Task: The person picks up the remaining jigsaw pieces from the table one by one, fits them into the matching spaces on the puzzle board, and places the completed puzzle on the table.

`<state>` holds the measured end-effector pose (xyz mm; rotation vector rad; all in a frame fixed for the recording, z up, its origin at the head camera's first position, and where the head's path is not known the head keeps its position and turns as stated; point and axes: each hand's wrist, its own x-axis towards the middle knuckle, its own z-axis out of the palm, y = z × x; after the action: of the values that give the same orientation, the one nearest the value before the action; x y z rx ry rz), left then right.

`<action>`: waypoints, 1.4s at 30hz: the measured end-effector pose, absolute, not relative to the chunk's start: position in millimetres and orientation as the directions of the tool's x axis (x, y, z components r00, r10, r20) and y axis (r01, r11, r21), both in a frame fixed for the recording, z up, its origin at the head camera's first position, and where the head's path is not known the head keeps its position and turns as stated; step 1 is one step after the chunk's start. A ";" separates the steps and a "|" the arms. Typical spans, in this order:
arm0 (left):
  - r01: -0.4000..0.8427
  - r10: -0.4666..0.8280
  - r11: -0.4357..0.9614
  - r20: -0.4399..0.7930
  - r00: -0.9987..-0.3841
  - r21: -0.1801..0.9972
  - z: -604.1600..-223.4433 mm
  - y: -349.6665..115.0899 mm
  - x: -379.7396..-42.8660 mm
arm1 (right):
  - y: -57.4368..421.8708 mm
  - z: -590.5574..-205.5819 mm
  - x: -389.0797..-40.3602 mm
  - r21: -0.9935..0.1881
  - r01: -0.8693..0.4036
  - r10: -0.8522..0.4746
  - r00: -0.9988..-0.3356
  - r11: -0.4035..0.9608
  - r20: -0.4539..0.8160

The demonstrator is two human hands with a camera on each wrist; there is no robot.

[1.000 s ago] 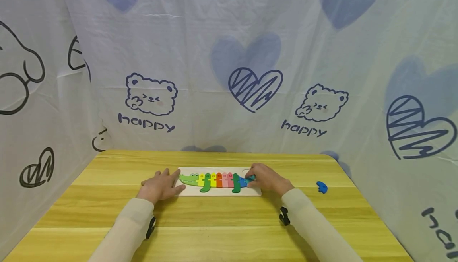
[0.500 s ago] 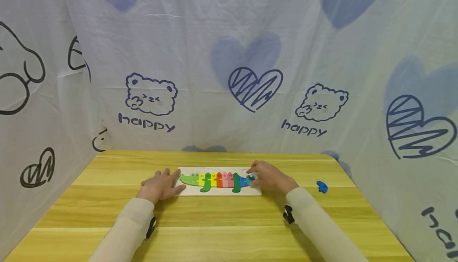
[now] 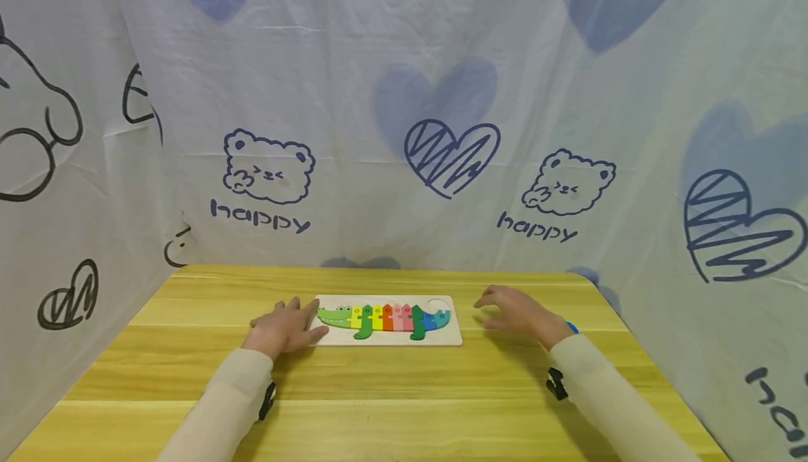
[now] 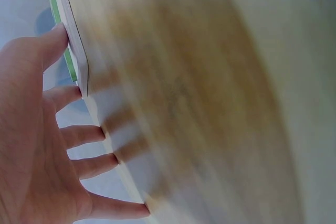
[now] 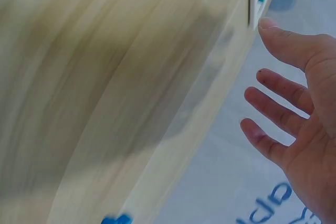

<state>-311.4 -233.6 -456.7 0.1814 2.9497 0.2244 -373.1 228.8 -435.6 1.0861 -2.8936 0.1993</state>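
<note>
A white puzzle board [image 3: 385, 339] lies on the table, its crocodile made of coloured pieces from a green head [image 3: 334, 316] to a blue tail section [image 3: 440, 319]. An outlined curved recess [image 3: 440, 303] shows bare above the tail section. My left hand [image 3: 284, 329] rests at the board's left end, thumb and fingertips spread on its edge and the table. To the right of the board, my right hand [image 3: 519, 313] hovers with loosely bent fingers and nothing in them. A blue puzzle piece [image 5: 116, 219] lies on the table, mostly hidden behind the right wrist in the head view.
The wooden table [image 3: 379, 406] runs back to a white curtain [image 3: 353, 97] printed with hearts and bears. Another stretch of printed curtain closes off the left side. A black strap buckle [image 3: 557, 383] sits on the right wrist.
My right hand has let go of the tail section and moved right, off the board, toward the blue puzzle piece. The left hand stays in place.
</note>
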 end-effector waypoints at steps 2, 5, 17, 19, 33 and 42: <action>0.105 0.132 0.981 -0.169 -0.977 0.163 -456.4 -233.3 -310.1 | 241.9 -435.5 -371.8 -0.095 -0.670 -0.663 -0.742 0.736 0.099; 0.101 0.130 0.981 -0.170 -0.977 0.168 -455.8 -232.7 -309.1 | 260.5 -434.1 -368.5 -0.100 -0.675 -0.667 -0.738 0.731 0.104; 0.098 0.125 0.982 -0.167 -0.978 0.161 -454.5 -233.5 -309.5 | 324.5 -433.9 -355.0 -0.086 -0.620 -0.612 -0.784 0.780 0.105; 0.095 0.123 0.982 -0.171 -0.978 0.162 -453.9 -233.4 -309.9 | 332.3 -435.5 -353.3 -0.076 -0.608 -0.599 -0.793 0.790 0.111; 0.089 0.118 0.983 -0.181 -0.976 0.160 -453.4 -231.3 -311.4 | 361.1 -445.2 -349.0 -0.074 -0.550 -0.545 -0.835 0.832 0.075; 0.093 0.122 0.982 -0.181 -0.976 0.165 -454.7 -232.0 -312.2 | 367.9 -453.9 -353.3 -0.155 -0.580 -0.573 -0.815 0.800 0.086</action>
<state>-312.2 -232.0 -454.7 0.1607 2.9362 0.2310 -353.3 367.9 -453.9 0.9442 -2.9472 0.2719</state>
